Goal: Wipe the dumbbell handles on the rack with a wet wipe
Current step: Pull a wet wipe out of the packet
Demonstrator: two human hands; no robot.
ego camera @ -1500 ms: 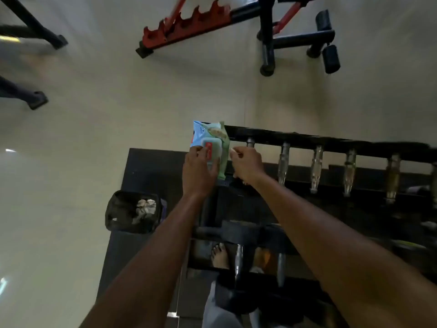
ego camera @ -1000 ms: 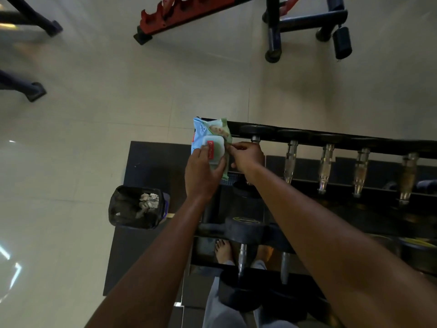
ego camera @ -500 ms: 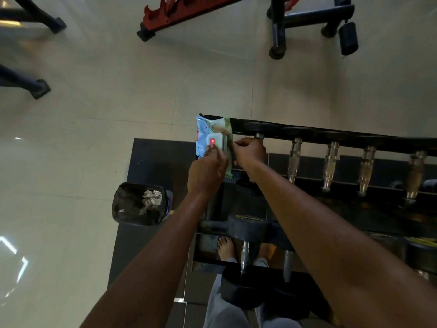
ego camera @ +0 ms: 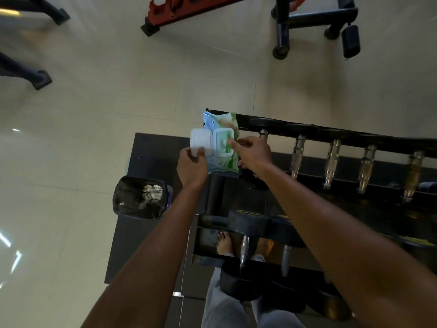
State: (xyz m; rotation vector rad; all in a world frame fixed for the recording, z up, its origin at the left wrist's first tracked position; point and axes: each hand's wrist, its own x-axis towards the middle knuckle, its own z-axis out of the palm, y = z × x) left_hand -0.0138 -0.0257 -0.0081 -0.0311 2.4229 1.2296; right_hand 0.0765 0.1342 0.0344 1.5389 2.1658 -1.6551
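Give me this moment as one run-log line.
stage: getting wipe | wet wipe pack: lid flipped open | left hand: holds lid | right hand: fingers at opening | dumbbell handles: not yet wiped

Bin: a small black-lined waste bin stands on the floor at the left edge of the dark mat, with crumpled pale wipes inside.
Floor: pale glossy tiles with bright reflections at the far left.
Red frame: a notched red and black bar lies at the top centre.
Bench frame: a black frame with a padded roller stands at the top right.
Black legs: two dark equipment feet at the top left.
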